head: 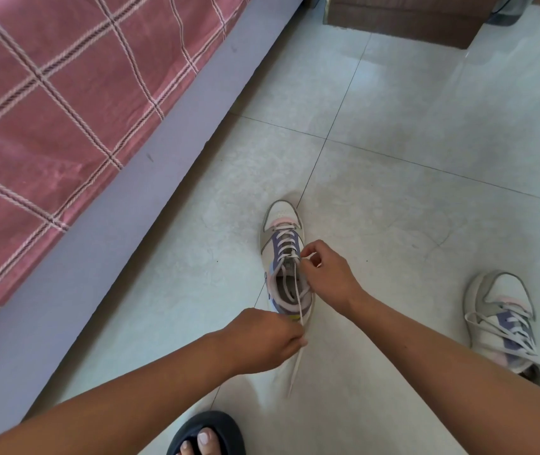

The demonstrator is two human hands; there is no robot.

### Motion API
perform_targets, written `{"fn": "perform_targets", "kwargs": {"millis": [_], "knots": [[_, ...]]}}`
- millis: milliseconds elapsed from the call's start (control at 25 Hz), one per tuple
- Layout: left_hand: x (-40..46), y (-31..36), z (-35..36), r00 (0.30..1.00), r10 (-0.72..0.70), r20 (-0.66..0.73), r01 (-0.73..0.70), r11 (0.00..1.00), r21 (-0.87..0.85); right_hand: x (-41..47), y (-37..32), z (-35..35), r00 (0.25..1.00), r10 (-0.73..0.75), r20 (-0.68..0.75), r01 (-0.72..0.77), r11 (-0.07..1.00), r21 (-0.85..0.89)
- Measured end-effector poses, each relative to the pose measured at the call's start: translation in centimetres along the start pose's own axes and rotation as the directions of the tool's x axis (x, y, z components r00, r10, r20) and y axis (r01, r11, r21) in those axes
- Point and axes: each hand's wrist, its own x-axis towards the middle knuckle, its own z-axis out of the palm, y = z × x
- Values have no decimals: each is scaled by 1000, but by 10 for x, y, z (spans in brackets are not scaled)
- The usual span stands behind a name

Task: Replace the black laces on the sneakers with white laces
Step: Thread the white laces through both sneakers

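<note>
A white, grey and purple sneaker [278, 224] stands on the tiled floor, toe pointing away, with a white lace [299, 303] threaded through its eyelets. My left hand [262, 339] pinches one lace end near the heel, and the lace tail hangs down past it. My right hand [326, 274] pinches the other lace end beside the top eyelets on the sneaker's right side. A second matching sneaker [502, 320], also with white laces, lies on the floor at the right.
A bed with a pink checked cover [65, 110] and a grey frame [150, 192] runs along the left. A wooden piece of furniture [410, 18] stands at the top. My foot in a black slipper [209, 431] is at the bottom.
</note>
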Motion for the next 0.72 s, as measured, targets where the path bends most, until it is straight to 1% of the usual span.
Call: {"fn": "perform_targets", "kwargs": {"millis": [40,80,120,200,240,280,320,360,400,440,480,520,560,600,640,680,720], "knots": [[1,-4,2,999,-37,6,37,999,20,2,-2,-1,997,-82,-10,80,986,-148],[2,-9,4,996,-89,-18,89,996,28,4,-4,-1,986,-169,1,161,936,-312],[5,-15,5,987,-152,-58,154,987,36,7,-7,-1,970,-242,31,228,854,-467],[11,-24,7,953,-271,-137,280,959,53,11,-14,3,937,-324,133,319,630,-708],[14,-26,9,938,-310,-156,321,946,44,12,-18,5,930,-316,189,339,530,-777],[16,-25,11,927,-339,-161,346,938,18,13,-21,9,931,-289,222,341,475,-811],[18,-24,13,919,-362,-158,364,931,-16,13,-23,13,939,-257,228,326,458,-827],[19,-21,15,911,-382,-157,380,924,-49,14,-25,16,952,-214,219,298,485,-822],[19,-19,16,901,-403,-161,396,915,-74,15,-29,19,966,-169,198,258,537,-803],[20,-19,16,890,-426,-164,416,904,-96,17,-31,21,978,-128,165,208,617,-759],[22,-19,15,878,-453,-156,439,891,-117,21,-32,19,987,-71,142,148,731,-666],[23,-19,14,866,-481,-137,463,875,-143,25,-30,15,990,13,141,62,852,-520],[24,-20,13,856,-505,-111,483,857,-179,27,-26,9,981,96,169,-35,943,-331],[25,-21,13,847,-525,-81,498,839,-220,26,-20,5,974,136,183,-111,984,-139],[26,-21,14,839,-542,-53,513,819,-257,22,-15,2,975,155,159,-156,988,-6],[27,-21,15,829,-558,-32,529,801,-280,17,-10,1,980,164,112,-172,983,66],[28,-22,16,818,-575,-21,546,788,-285,12,-5,2,985,164,61,-169,981,94]]}}
